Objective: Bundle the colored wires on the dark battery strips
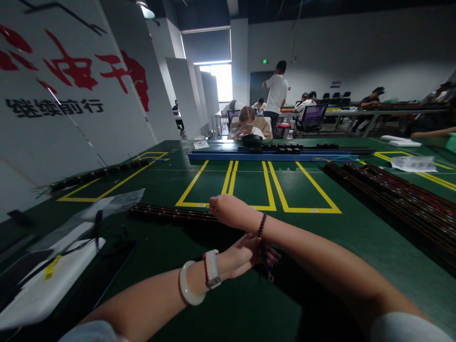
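Note:
My right hand (pixel 231 211) is closed, its back toward me, above the right end of a dark slotted strip (pixel 167 212); what its fingers hold, if anything, is hidden. A dark beaded bracelet (pixel 262 225) circles my right wrist. Below that wrist my left hand (pixel 247 256) reaches across, its fingers curled about a short dark-blue cord (pixel 265 259). The cord hangs near the bracelet and ends in a small ring; its upper end is partly covered. My left wrist wears a woven-band watch (pixel 213 269) and a white bangle (pixel 188 282).
Yellow tape rectangles (pixel 309 210) mark the green table (pixel 363 237). A blue rail (pixel 270 156) with black parts crosses the back; several long dark strips (pixel 402 204) lie right. A white device (pixel 60 280) and plastic bag (pixel 121 199) lie left. A person (pixel 247 126) sits opposite.

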A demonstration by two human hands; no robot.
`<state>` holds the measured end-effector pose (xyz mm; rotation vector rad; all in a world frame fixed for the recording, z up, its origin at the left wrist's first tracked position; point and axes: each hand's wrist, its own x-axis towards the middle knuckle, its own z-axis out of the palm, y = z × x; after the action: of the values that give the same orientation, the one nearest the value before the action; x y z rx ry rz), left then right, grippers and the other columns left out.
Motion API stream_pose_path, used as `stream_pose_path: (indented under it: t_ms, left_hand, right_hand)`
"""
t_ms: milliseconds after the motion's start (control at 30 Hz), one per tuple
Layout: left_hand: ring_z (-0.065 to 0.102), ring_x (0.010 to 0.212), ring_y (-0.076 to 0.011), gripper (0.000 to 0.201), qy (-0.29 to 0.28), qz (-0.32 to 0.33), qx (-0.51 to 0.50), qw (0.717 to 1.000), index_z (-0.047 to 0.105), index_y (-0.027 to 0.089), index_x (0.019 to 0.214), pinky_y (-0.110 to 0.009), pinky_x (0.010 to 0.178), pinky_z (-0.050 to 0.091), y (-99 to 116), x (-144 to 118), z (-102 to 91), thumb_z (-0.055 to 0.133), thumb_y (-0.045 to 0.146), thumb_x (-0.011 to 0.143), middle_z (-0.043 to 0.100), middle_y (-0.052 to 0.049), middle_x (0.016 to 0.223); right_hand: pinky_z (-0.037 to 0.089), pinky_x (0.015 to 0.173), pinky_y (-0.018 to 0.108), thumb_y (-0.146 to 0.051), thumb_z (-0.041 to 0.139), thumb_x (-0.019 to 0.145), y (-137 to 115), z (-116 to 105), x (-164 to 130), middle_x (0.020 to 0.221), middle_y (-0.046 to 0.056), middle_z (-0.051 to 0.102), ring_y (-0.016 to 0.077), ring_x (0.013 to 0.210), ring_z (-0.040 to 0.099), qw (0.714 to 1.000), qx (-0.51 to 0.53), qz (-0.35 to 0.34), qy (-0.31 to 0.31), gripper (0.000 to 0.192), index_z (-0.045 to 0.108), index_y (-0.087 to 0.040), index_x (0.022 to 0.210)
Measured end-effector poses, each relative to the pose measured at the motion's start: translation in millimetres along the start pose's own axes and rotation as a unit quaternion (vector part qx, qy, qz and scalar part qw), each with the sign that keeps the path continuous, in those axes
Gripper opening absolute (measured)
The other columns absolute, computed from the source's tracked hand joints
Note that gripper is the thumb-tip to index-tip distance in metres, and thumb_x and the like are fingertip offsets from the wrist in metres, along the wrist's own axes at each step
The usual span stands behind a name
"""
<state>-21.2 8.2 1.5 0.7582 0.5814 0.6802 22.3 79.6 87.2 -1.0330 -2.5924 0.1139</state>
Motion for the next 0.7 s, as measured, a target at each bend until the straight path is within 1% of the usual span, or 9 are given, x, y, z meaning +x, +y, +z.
stream_pose_path:
  t_ms: [33, 100, 167, 233, 300, 400, 500, 600, 700]
  left_hand:
    - [0.063, 0.072, -0.0186, 0.023, -0.012, -0.003, -0.009, 1.0, 0.062, 0.009, 0.089, -0.033, 0.074, 0.044, 1, 0, -0.5, 0.049, 0.029, 0.089, 0.067, -0.013, 0.08]
    - [0.064, 0.075, -0.0188, 0.022, -0.022, -0.005, -0.024, 0.999, 0.061, 0.01, 0.091, -0.034, 0.076, 0.044, 3, 0, 0.0, 0.051, 0.029, 0.088, 0.067, -0.013, 0.082]
    - [0.064, 0.074, -0.0189, 0.021, -0.007, -0.015, -0.031, 0.999, 0.059, 0.01, 0.091, -0.034, 0.077, 0.045, 6, 0, 2.0, 0.048, 0.027, 0.09, 0.067, -0.013, 0.082]
    - [0.065, 0.073, -0.0187, 0.022, 0.02, -0.033, -0.03, 0.999, 0.057, 0.009, 0.091, -0.035, 0.076, 0.046, 7, 3, 4.3, 0.042, 0.025, 0.093, 0.066, -0.013, 0.08]
    - [0.065, 0.073, -0.0183, 0.024, 0.034, -0.051, -0.024, 0.998, 0.055, 0.009, 0.091, -0.034, 0.076, 0.046, 9, 5, 6.1, 0.036, 0.024, 0.094, 0.066, -0.014, 0.08]
    - [0.066, 0.073, -0.0173, 0.028, 0.042, -0.065, -0.012, 0.997, 0.052, 0.008, 0.094, -0.033, 0.077, 0.046, 10, 6, 7.6, 0.028, 0.023, 0.096, 0.065, -0.014, 0.083]
    - [0.066, 0.073, -0.0169, 0.029, 0.047, -0.061, 0.019, 0.997, 0.049, 0.009, 0.099, -0.034, 0.077, 0.046, 11, 4, 8.4, 0.024, 0.024, 0.097, 0.065, -0.013, 0.081]
    - [0.065, 0.069, -0.0167, 0.024, 0.045, -0.054, 0.088, 0.994, 0.045, 0.011, 0.103, -0.034, 0.073, 0.047, 12, 2, 7.1, 0.031, 0.03, 0.096, 0.066, -0.011, 0.078]
    - [0.063, 0.06, -0.0155, 0.031, 0.045, -0.073, 0.183, 0.979, 0.043, 0.014, 0.102, -0.03, 0.064, 0.046, 17, 2, 1.6, 0.035, 0.043, 0.094, 0.065, -0.007, 0.069]
  right_hand:
    - [0.037, 0.057, 0.023, -0.02, 0.054, 0.088, 0, -2, -2, 0.077, 0.008, 0.066, 0.0154, 0.067, 0.059, 1.0, 0.012, 0.001, -0.006, 0.015, 0.065, -0.011, 0.09]
    - [0.037, 0.056, 0.022, -0.029, 0.056, 0.089, 5, -15, -12, 0.075, 0.005, 0.065, 0.0128, 0.064, 0.057, 0.997, 0.081, -0.002, -0.005, 0.02, 0.065, -0.012, 0.096]
    - [0.036, 0.053, 0.021, -0.04, 0.054, 0.09, 18, -34, -28, 0.072, 0.002, 0.063, 0.0105, 0.06, 0.053, 0.987, 0.159, 0.001, 0.016, 0.03, 0.062, -0.015, 0.103]
    - [0.036, 0.053, 0.021, -0.045, 0.047, 0.092, 36, -48, -48, 0.072, 0.001, 0.062, 0.0103, 0.059, 0.051, 0.98, 0.19, 0.03, 0.047, 0.036, 0.061, -0.016, 0.106]
    - [0.037, 0.055, 0.022, -0.045, 0.046, 0.092, 57, -50, -70, 0.075, 0.003, 0.062, 0.0112, 0.061, 0.051, 0.978, 0.184, 0.078, 0.065, 0.035, 0.062, -0.015, 0.104]
    - [0.041, 0.06, 0.025, -0.043, 0.05, 0.09, 86, -27, -105, 0.083, 0.006, 0.063, 0.0136, 0.067, 0.053, 0.977, 0.159, 0.137, 0.048, 0.032, 0.065, -0.015, 0.097]
    - [0.044, 0.067, 0.028, -0.041, 0.052, 0.088, 106, 4, -132, 0.088, 0.008, 0.063, 0.0161, 0.074, 0.056, 0.977, 0.153, 0.148, 0.007, 0.03, 0.067, -0.016, 0.094]
    - [0.045, 0.07, 0.028, -0.04, 0.052, 0.089, 115, 23, -145, 0.09, 0.007, 0.065, 0.0174, 0.079, 0.059, 0.971, 0.187, 0.145, -0.017, 0.029, 0.067, -0.016, 0.095]
    - [0.045, 0.071, 0.028, -0.04, 0.052, 0.089, 118, 26, -145, 0.09, 0.006, 0.066, 0.0172, 0.08, 0.06, 0.964, 0.214, 0.155, -0.013, 0.028, 0.068, -0.017, 0.093]
